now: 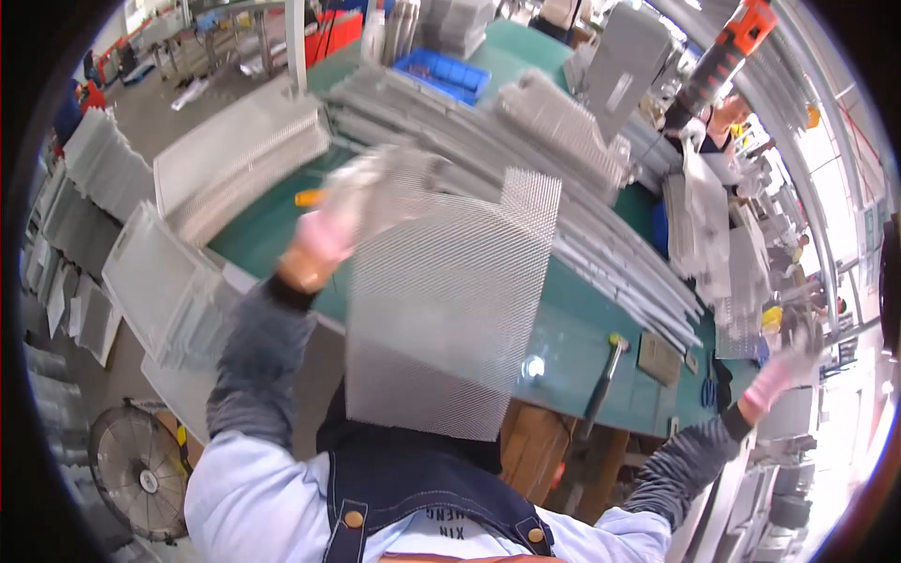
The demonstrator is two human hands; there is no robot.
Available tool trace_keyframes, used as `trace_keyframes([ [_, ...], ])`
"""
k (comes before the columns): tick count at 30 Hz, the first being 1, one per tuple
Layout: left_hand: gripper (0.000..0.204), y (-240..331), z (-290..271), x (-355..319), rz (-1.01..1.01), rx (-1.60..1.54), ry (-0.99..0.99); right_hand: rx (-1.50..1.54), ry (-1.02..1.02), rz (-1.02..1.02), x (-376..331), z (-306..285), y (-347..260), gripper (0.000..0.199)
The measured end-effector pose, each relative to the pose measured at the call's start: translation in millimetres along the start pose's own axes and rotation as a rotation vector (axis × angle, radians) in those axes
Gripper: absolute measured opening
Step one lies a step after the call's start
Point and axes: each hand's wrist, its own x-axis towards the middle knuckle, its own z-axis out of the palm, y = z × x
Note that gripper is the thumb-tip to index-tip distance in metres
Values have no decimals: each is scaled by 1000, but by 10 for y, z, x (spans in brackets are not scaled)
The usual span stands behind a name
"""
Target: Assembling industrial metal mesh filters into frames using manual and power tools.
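Mesh (441, 300) hangs gripped in my left hand (349, 195)! Right of it, my right hand (785, 364) blurs; from here I can't tell its grip.

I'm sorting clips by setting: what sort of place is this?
Probably a metalworking shop, judging by the mesh sheet, and the long grey bars and hammer on the green workbench.

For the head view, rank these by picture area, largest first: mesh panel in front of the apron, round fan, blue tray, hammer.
1. Mesh panel
2. Round fan
3. Blue tray
4. Hammer
Apparent size only; the panel is nearer the camera.
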Motion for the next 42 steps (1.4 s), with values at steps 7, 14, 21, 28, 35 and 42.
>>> trace_keyframes([
  [7, 53, -2192, 276, 76, -716, -830, -204, 484, -509, 485, -2185, 217, -1341, 33],
  [14, 75, -1694, 422, -39, -730, -696, -76, 1143, -1093, 1021, -3396, 1402, -1592, 43],
  [21, 75, -1731, 277, 15, -673, -1040, -240, 1083, -1066, 1091, -3410, 1469, -1556, 41],
  [28, 56, -1743, 536, -23, -489, -488, -229, 995, -1096, 1039, -3351, 1438, -1368, 42],
  [35, 50, -1928, 130, -105, -630, -462, -39, 646, -1106, 369, -3233, 1123, -911, 32],
  [42, 56, -1864, 464, -6, -712, -620, -144, -837, -611, 320, -2186, -1899, 771, 56],
])
